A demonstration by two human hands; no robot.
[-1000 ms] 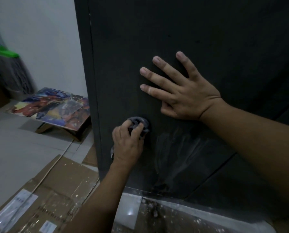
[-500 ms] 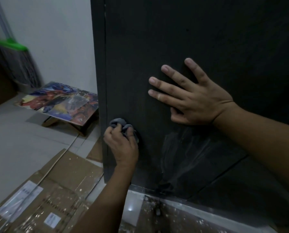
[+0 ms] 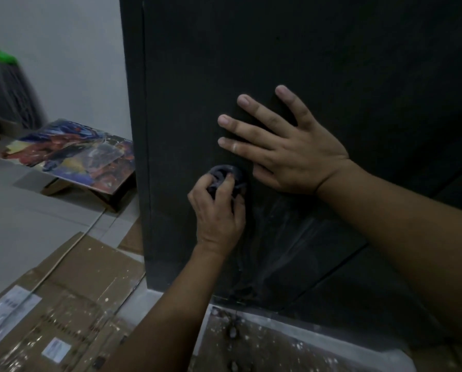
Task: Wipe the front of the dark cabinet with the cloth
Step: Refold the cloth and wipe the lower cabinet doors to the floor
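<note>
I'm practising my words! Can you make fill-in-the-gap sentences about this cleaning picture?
The left hand grips the ____.
The right hand lies flat on the dark cabinet, holding ____.
Flattened cardboard lies on the ____.
Missing words: cloth, nothing, floor.

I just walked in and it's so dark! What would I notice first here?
Probably the right hand spread flat on the tall dark cabinet front, mid-picture. Just below it, the left hand presses a crumpled grey cloth to the cabinet, beside pale smeary streaks. At left, a colourful picture board sits near the floor.
</note>
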